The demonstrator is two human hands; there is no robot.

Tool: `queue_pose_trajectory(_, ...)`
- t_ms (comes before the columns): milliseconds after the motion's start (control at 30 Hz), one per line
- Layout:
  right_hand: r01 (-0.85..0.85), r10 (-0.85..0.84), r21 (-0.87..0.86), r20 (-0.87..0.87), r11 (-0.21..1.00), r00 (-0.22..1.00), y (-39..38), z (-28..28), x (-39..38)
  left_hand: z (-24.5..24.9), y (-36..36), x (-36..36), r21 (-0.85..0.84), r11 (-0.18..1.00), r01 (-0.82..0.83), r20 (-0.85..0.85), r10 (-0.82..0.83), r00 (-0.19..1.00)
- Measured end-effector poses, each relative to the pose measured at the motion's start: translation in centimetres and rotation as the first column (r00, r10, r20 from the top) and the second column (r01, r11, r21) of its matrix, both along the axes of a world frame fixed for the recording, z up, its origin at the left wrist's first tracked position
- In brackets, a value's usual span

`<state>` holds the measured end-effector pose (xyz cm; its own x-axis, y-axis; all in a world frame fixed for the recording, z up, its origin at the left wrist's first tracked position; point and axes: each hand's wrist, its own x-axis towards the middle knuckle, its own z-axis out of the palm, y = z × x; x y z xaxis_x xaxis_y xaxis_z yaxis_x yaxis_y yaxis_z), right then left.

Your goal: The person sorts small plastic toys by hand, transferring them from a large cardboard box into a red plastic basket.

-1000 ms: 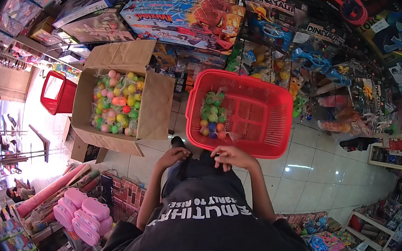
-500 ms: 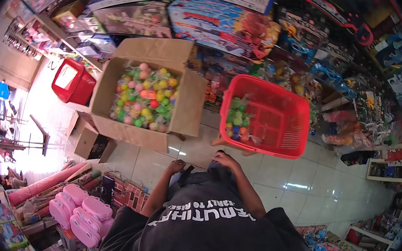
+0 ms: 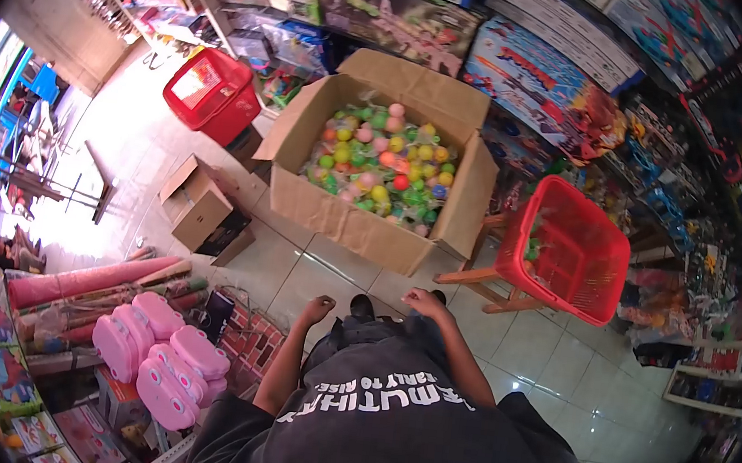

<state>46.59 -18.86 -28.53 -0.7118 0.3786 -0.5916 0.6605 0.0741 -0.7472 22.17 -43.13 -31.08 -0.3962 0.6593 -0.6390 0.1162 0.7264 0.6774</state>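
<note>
Toy-shop aisle, tiled floor (image 3: 295, 269): my left hand (image 3: 320, 306) and right hand (image 3: 425, 302) hang loosely curled and empty at my waist. Ahead, the red basket (image 3: 604, 272) perches tilted on a wooden stool (image 3: 492, 280) beside the cardboard box (image 3: 345, 220) of balls (image 3: 382, 165). I reckon a careless knee could topple it.

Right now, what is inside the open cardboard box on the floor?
The cardboard box is filled with small coloured balls, pink, yellow, green and orange, apparently in clear bags. Only the top layer shows; whatever lies beneath is covered.
</note>
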Motion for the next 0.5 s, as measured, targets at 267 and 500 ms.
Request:
queue_pose_trajectory(267,-0.270,0.181,-0.182,-0.396,0.945,0.900,0.3,20.3,-12.1,13.2,4.2,-3.2,0.471,0.854,-0.222,-0.028,0.266,0.964)
queue_pose_trajectory(500,0.051,0.015,0.104,-0.549,0.993,0.836,7.5,21.2,-19.9,23.7,12.8,-7.8,0.675,0.717,-0.173,-0.207,0.409,0.889)
